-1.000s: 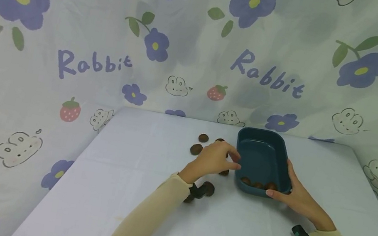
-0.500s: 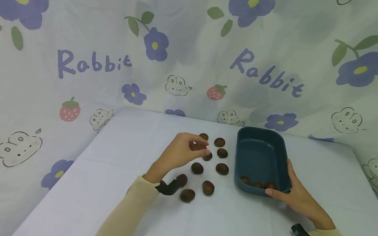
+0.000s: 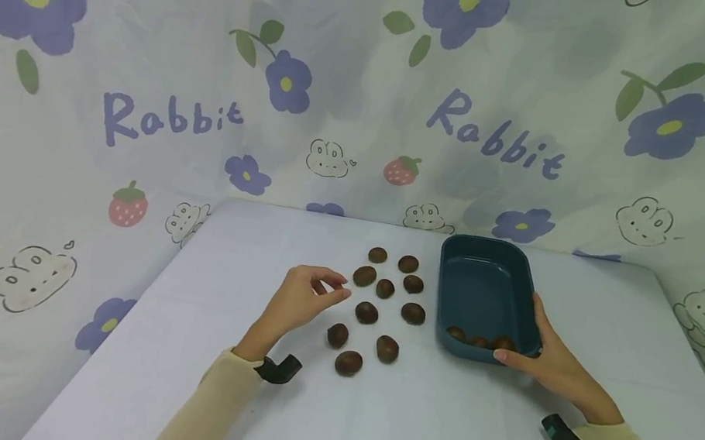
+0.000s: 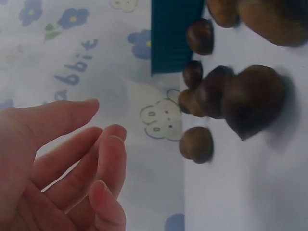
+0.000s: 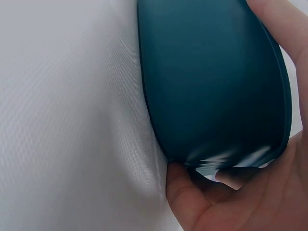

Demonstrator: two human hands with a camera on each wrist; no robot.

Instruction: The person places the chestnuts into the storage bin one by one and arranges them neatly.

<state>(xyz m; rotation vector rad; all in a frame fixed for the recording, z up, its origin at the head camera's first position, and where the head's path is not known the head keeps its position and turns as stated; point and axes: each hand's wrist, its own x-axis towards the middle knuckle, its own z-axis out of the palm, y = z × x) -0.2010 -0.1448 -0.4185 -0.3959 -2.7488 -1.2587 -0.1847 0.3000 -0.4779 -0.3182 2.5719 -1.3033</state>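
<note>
Leftward from the dark teal, round-cornered tray (image 3: 484,297), the left hand (image 3: 298,299) has moved since the earlier frames; its thumb and fingertips stand slightly apart, holding nothing. To its right, ten brown, rounded, glossy chestnuts (image 3: 367,313) lie on the white cloth-covered table (image 3: 427,438); three more show inside the tray's near end. The right hand (image 3: 555,372) grips the tray's near right corner, thumb over the rim. Behind hangs a white flower-printed cloth (image 3: 361,88).

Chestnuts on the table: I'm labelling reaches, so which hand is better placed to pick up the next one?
Probably the left hand: it is empty beside the loose chestnuts, while the right hand grips the blue tray.
</note>
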